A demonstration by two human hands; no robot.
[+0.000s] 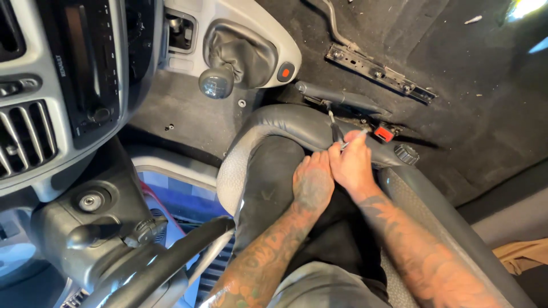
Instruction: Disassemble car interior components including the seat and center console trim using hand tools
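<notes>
Two tattooed forearms come up from the bottom edge, cut off above the elbow, over a lap in dark cloth. Beside them at lower left, the steering wheel (165, 263) and its column with the ignition lock (91, 201) are only partly in view. The person sits on a grey car seat (240, 171) with a dark bolster curving round its front edge; the seat's own right side runs out of the picture at lower right.

Both hands meet at that front edge. The left hand (313, 181) lies knuckles up, fingers curled down against the bolster; its fingertips are hidden, so I cannot tell whether they hold anything. The right hand (354, 165), touching the left, has thumb and forefinger pressed together on a thin metal tool (354, 137). Its long axis tilts from the fingers up and to the right, toward the red seat-belt buckle (384, 134). Just left of it a second dark slim tool (334, 128) stands nearly upright, tip pointing away from the camera toward the handbrake lever (342, 97); which fingers carry it is hard to make out.

Beyond lie bare dark floor carpet (468, 114) with scattered specks, a bolted seat rail (379, 73) where the neighbouring seat is out, the gear lever (217, 81) in its leather boot, and the dashboard vents (25, 137) at far left. Bright glare at top right hides what lies there.
</notes>
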